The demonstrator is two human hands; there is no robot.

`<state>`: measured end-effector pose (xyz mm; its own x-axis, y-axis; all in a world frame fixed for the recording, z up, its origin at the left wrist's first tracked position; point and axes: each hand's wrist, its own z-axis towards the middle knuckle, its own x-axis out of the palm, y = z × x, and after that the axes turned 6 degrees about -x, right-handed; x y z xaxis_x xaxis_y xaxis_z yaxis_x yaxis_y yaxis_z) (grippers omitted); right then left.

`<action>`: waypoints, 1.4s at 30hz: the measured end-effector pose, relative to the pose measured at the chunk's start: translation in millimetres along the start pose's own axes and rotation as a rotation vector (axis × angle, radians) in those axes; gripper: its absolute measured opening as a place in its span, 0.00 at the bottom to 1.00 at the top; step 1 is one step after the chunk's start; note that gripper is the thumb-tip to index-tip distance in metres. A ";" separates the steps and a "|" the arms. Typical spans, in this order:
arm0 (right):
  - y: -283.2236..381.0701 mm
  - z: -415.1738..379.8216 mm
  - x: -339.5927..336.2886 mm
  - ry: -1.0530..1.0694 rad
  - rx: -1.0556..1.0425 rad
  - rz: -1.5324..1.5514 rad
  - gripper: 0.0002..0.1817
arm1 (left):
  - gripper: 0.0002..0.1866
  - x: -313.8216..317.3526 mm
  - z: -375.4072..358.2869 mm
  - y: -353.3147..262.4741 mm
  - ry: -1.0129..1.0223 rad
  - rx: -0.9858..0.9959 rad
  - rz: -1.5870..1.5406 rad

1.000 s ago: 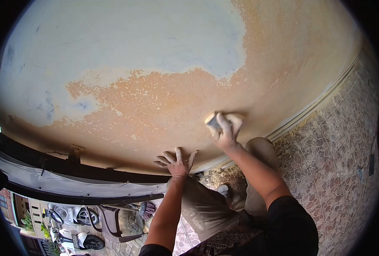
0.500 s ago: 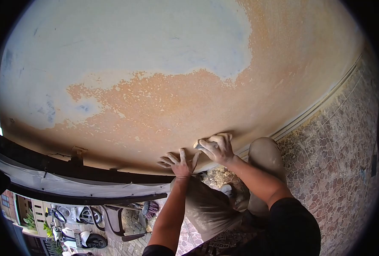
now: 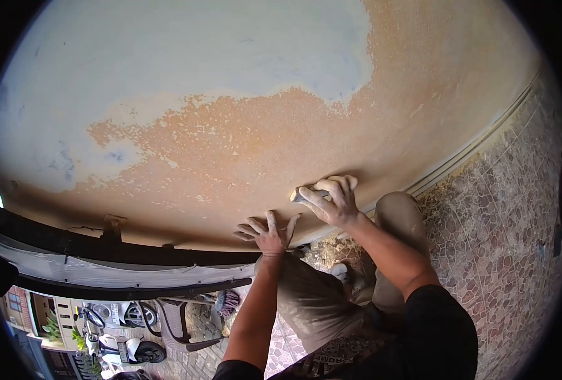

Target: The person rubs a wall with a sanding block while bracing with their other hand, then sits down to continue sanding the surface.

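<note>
Dust coats my right hand [image 3: 336, 201], its fingers bent around a grey, dusty sanding block [image 3: 297, 196]. That block is pressed to the lower part of a wall [image 3: 249, 152], where pale paint gives way to a worn orange-tan patch. To the left of it, my left hand [image 3: 271, 235] lies against the same wall with fingers spread and nothing held. The block's face against the wall is hidden.
My bent knee [image 3: 398, 212] is close to the wall, beside my right forearm. A stone-patterned tile floor [image 3: 477, 234] with pale dust runs along the base. At lower left are a chair [image 3: 174, 323], a mop head [image 3: 227, 303] and parked motorcycles [image 3: 126, 348].
My right hand has slid up and slightly right along the wall with the sanding block. My left hand stays spread on the wall. The view has shifted slightly.
</note>
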<state>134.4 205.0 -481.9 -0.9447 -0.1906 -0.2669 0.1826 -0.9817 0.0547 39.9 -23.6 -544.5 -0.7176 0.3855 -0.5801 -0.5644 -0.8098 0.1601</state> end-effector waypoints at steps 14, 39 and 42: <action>-10.6 47.1 -4.3 -0.335 0.324 0.075 0.34 | 0.63 -1.2 0.0 -1.7 0.040 -0.027 0.027; -9.3 75.2 -5.3 -0.396 0.384 0.104 0.34 | 0.62 1.1 -1.4 -3.7 0.006 -0.021 0.011; -14.0 75.0 -3.2 -0.497 0.487 0.122 0.36 | 0.64 3.8 -1.0 -0.6 -0.055 0.023 -0.021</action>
<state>114.4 219.6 -409.6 -0.9588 -0.1618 0.2333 0.2625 -0.8182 0.5115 37.9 -22.0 -547.6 -0.7266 0.4260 -0.5390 -0.5882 -0.7912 0.1675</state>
